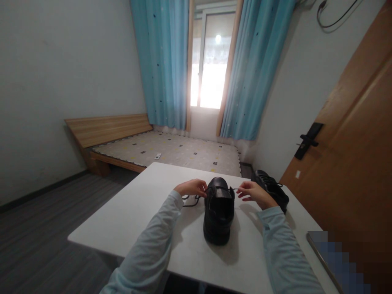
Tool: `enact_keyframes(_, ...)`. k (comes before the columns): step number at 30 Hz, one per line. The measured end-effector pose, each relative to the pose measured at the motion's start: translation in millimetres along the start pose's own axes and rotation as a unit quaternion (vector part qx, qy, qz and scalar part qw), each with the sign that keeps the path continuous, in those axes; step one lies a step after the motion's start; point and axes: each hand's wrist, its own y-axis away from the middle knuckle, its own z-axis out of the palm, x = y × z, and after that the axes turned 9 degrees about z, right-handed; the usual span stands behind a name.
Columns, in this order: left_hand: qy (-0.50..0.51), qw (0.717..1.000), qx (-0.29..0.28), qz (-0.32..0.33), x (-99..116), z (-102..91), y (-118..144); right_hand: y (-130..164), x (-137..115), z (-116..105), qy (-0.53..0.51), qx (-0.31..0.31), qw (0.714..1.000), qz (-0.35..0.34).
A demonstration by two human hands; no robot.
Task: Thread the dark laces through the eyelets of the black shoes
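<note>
A black lace-up shoe point(218, 228) stands upright on the white table point(137, 216), its heel toward me and its toe pointing away. At its left side, my left hand point(193, 188) has its fingers closed in a pinch on the shoelace, close against the upper. A black shoelace point(192, 203) loops onto the table below that hand. On the other side, my right hand point(253, 192) pinches a thin stretch of lace that runs out from the shoe. The exact grip of the left fingertips is partly hidden.
A second black shoe point(269, 185) rests at the table's right, just beyond my right forearm. Behind the table is a bed point(183, 151) with a small white remote point(157, 156). A flat dark-edged object point(318, 251) lies at the right edge, partly pixelated. A wooden door point(346, 163) stands right.
</note>
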Motion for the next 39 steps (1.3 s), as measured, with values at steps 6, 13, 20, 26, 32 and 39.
enact_keyframes(6,-0.107,0.993,0.043,-0.016,3.3,-7.9,8.9,4.1,-5.2,-2.2,-0.024,0.038,0.999,-0.006)
enact_keyframes(13,-0.088,0.990,0.109,0.007,-6.6,-12.1,12.3,4.4,-4.2,-11.2,-0.073,0.081,0.994,-0.029)
enact_keyframes(20,0.012,0.997,0.082,-0.004,-12.2,-9.0,10.8,6.9,-7.4,-26.0,-0.147,0.141,0.977,-0.059)
enact_keyframes(26,0.003,0.992,0.125,-0.004,-5.1,-11.2,13.6,6.1,-9.2,-38.7,-0.232,0.203,0.937,-0.163)
enact_keyframes(32,-0.043,0.983,0.177,0.008,-4.7,-14.5,15.4,12.8,-15.8,-41.0,-0.284,0.258,0.894,-0.233)
enact_keyframes(39,-0.148,0.954,0.260,-0.031,-12.3,-19.8,17.5,18.4,-15.8,-55.1,-0.333,0.335,0.831,-0.295)
